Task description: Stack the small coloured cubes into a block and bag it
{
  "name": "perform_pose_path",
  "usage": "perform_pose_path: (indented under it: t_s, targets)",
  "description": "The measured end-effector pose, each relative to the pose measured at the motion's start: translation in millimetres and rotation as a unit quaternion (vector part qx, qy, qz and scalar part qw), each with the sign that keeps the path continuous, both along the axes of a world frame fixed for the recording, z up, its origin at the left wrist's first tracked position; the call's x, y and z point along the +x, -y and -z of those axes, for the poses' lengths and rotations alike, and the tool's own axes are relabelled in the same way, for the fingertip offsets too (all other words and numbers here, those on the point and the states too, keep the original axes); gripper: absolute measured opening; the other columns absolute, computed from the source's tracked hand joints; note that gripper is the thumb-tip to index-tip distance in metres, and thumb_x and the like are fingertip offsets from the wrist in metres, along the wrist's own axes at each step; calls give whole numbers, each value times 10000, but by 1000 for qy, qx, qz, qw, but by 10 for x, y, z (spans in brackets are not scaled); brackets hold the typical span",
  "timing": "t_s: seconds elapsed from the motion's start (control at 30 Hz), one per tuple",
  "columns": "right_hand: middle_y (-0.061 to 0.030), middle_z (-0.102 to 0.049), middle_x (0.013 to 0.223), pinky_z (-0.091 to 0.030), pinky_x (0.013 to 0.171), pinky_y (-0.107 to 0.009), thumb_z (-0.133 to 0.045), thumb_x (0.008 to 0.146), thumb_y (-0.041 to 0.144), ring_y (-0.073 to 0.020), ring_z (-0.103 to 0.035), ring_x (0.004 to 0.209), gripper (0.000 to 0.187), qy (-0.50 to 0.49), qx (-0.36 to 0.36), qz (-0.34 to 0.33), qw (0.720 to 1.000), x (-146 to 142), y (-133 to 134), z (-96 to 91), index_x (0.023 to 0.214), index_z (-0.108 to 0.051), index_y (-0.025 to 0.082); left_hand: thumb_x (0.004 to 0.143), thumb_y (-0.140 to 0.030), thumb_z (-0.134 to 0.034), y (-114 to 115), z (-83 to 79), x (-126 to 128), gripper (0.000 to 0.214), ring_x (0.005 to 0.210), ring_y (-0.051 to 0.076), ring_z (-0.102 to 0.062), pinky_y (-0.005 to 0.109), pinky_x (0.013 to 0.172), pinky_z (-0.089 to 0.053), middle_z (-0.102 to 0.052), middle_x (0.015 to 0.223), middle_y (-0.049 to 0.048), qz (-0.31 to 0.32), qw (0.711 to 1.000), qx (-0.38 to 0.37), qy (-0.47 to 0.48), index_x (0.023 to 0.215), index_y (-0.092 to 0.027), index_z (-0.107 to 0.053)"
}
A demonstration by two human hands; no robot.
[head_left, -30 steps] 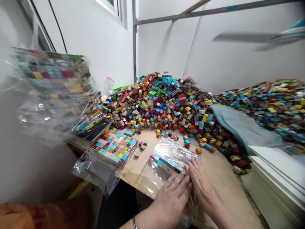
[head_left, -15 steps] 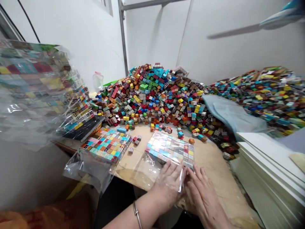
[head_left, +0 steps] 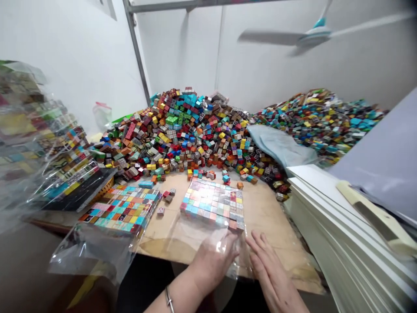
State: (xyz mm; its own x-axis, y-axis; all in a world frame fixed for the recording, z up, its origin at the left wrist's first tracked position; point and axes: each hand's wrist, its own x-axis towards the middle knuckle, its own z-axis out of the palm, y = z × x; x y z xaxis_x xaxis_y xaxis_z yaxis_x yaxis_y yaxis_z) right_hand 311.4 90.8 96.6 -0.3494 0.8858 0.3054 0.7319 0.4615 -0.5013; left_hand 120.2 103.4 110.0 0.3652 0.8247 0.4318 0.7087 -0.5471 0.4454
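A flat slab of small coloured blocks point(head_left: 211, 202) lies on the table inside a clear plastic bag point(head_left: 192, 230), whose loose open end spreads toward me. My left hand point(head_left: 215, 258) is at the near right corner of this slab, seen partly through the film, with the fingers curled and their tips against the corner blocks. What they pinch, if anything, is hidden. Just right of the bag's edge, my right hand point(head_left: 269, 265) rests with straight fingers and nothing in it. A second bagged slab point(head_left: 124, 208) lies to the left.
Loose blocks point(head_left: 182, 139) form a large heap behind the brown board point(head_left: 260, 217), with another heap point(head_left: 325, 121) at right. A few single blocks point(head_left: 160, 211) lie between the slabs. Bagged slabs point(head_left: 65, 161) are stacked left; white sheets point(head_left: 325, 226) stand right. A fan point(head_left: 314, 37) turns above.
The view has swung to the right, so things sit further left. My left fingers went from flat on the slab's near edge to curled at its near right corner. My right hand stays stretched beside it.
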Motion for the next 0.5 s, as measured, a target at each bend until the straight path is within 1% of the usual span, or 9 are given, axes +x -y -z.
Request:
perform_pose_path:
  t_s: [0.07, 0.1, 0.17, 0.23, 0.3, 0.37, 0.43, 0.5]
  targets:
    - [-88, -383, 1432, -337, 1025, -495, -359, 932, 296, -269, -294, 1331, 452, 5, 14, -20, 1000, -20, -8, 19, 1363, -432, 179, 842, -202, -549, -73, -6, 31, 276, 932, 256, -569, 402, 793, -528, -607, 1032, 110, -6, 999, -41, -13, 1111, -157, -510]
    - [-95, -407, 1415, -350, 1015, -493, -361, 931, 290, -273, -319, 1318, 448, 7, 25, -29, 999, -24, -19, 29, 1353, -446, 168, 833, -201, -561, -101, 1, 37, 300, 946, 258, -563, 407, 809, -521, -599, 1060, 108, -9, 998, -56, -16, 1125, -164, -501]
    - [-109, -447, 1383, -367, 1000, -488, -361, 929, 286, -280, -363, 1293, 438, 4, 39, -41, 998, -16, -47, 50, 1327, -481, 147, 832, -211, -565, -128, 40, 33, 292, 957, 255, -555, 409, 834, -506, -595, 1074, 92, -11, 997, -74, -11, 1116, -182, -506]
    - [-107, -457, 1376, -374, 1004, -463, -366, 927, 289, -272, -382, 1284, 436, -6, 33, -44, 998, 5, -74, 80, 1319, -491, 146, 846, -249, -558, -118, 105, 17, 284, 987, 250, -547, 406, 871, -487, -588, 1096, 83, -16, 996, -86, 10, 1120, -194, -508]
    - [-98, -461, 1377, -392, 1003, -420, -368, 927, 305, -255, -402, 1273, 439, -32, 27, -22, 999, 21, -92, 125, 1322, -489, 155, 855, -277, -551, -92, 169, 3, 320, 1042, 254, -533, 415, 919, -462, -576, 1139, 92, -25, 995, -94, 36, 1158, -195, -490]
    - [-86, -461, 1382, -418, 994, -382, -371, 928, 325, -238, -428, 1258, 456, -58, 8, 8, 998, 21, -98, 191, 1347, -458, 168, 838, -279, -578, -77, 196, -3, 394, 1085, 267, -519, 430, 952, -441, -560, 1185, 108, -32, 992, -109, 51, 1204, -187, -464]
    - [-73, -463, 1385, -435, 990, -376, -371, 927, 330, -228, -450, 1246, 464, -73, 0, 37, 997, 10, -100, 280, 1368, -428, 197, 794, -249, -631, -85, 169, -4, 451, 1093, 277, -520, 433, 961, -436, -561, 1191, 117, -35, 989, -131, 65, 1208, -177, -465]
    - [-59, -489, 1369, -430, 1004, -398, -382, 916, 310, -233, -450, 1251, 427, -58, 29, 29, 997, 8, -125, 384, 1325, -485, 244, 766, -204, -650, -101, 98, -5, 457, 1096, 272, -523, 425, 974, -426, -574, 1174, 108, -31, 986, -139, 84, 1190, -182, -483]
